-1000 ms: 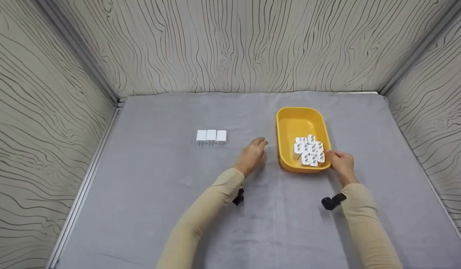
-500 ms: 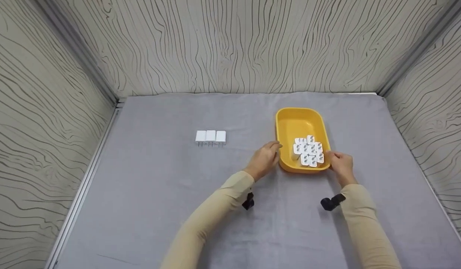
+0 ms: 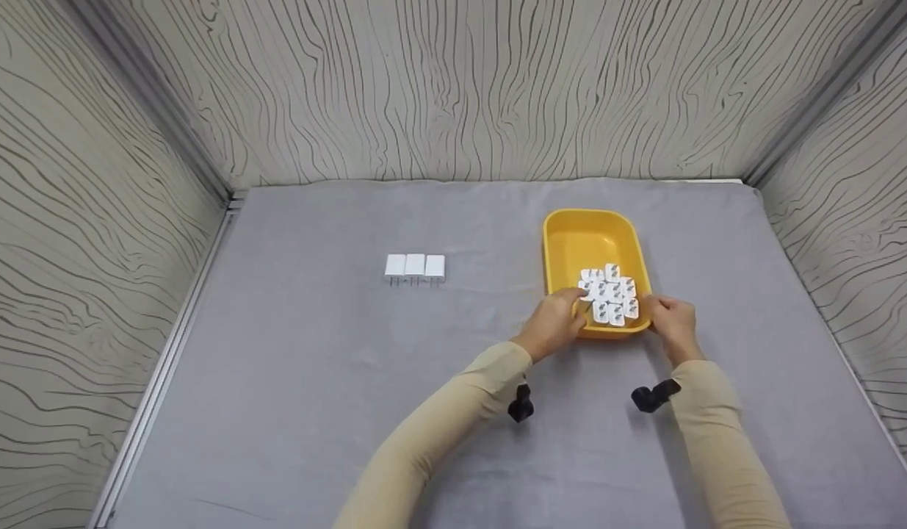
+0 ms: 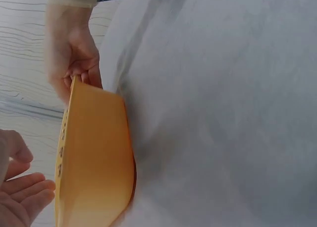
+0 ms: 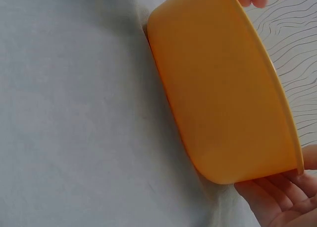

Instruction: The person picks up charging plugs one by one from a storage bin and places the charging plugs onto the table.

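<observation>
A yellow plastic bin (image 3: 579, 250) stands on the grey cloth, with several white plug adapters (image 3: 613, 294) packed at its near end, prongs up. My left hand (image 3: 553, 321) reaches over the bin's left rim. Its fingertips are at the leftmost adapter; whether they touch it is hidden. In the left wrist view, thumb and fingers of the left hand (image 4: 22, 182) stand apart with nothing seen between them. My right hand (image 3: 672, 323) grips the bin's right rim near the front corner. From the right wrist view, the right hand's fingers (image 5: 277, 197) lie under that rim, thumb above.
Three white plug adapters (image 3: 415, 266) lie side by side on the cloth left of the bin, prongs toward me. Wood-patterned panels (image 3: 453, 88) enclose the back and both sides. A grey metal rail (image 3: 167, 353) runs along the left edge.
My left hand has moved right, from the cloth beside the bin to over its left rim and the adapters inside. The right hand keeps its grip on the bin, which stays in place.
</observation>
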The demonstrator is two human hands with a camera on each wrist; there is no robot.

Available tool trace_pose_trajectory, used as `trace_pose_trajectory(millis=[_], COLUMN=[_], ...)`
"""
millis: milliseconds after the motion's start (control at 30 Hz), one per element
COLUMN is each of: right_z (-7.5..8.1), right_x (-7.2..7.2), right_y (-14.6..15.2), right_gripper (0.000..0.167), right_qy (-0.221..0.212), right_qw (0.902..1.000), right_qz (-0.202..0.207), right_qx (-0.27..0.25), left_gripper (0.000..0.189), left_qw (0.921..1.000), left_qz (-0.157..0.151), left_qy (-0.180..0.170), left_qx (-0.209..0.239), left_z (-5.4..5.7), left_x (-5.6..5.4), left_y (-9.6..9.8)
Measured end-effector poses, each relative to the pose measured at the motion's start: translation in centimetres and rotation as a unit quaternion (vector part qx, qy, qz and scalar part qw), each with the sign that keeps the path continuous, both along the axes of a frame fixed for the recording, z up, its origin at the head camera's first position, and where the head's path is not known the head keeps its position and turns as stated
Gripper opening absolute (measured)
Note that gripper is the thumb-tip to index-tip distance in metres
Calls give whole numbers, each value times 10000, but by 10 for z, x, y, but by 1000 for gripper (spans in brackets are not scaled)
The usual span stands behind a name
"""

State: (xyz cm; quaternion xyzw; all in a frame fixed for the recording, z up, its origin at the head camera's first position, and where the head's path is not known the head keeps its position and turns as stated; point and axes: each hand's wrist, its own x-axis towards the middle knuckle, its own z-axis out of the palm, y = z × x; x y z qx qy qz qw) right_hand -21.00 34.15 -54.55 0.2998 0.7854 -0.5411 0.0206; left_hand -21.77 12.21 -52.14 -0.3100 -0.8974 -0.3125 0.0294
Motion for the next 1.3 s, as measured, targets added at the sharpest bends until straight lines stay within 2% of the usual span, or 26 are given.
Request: trace_pose_trajectory(millis=[167, 433, 667, 833, 1033, 1300], right_z=[1, 1, 2, 2, 2, 2], right_x=[0, -1, -1, 1, 3, 1], right_y=[-2, -1, -3, -1, 0, -3], right_gripper=[49, 47, 50, 51, 49, 48], right_qy=[-11, 16, -20, -65, 9, -191], right_qw=[10000, 10000, 10000, 10000, 10000, 9998], right_qz=[22, -77, 13, 1, -37, 5], right_qx=[-28, 19, -25, -1, -30, 2], left_gripper=[29, 31, 28, 22, 24, 24], left_qw=[9998, 9978, 9946, 9875, 9796, 9648], left_qz=[99, 483, 780, 1128, 1527, 1902], left_qy=[170, -438, -678, -1096, -1262, -1671], left_qx=[4, -93, 30, 53, -324, -705], left_z=[-5, -4, -4, -4, -3, 0], left_x=[1, -1, -4, -7, -10, -16], left_y=[12, 22, 28, 36, 45, 50])
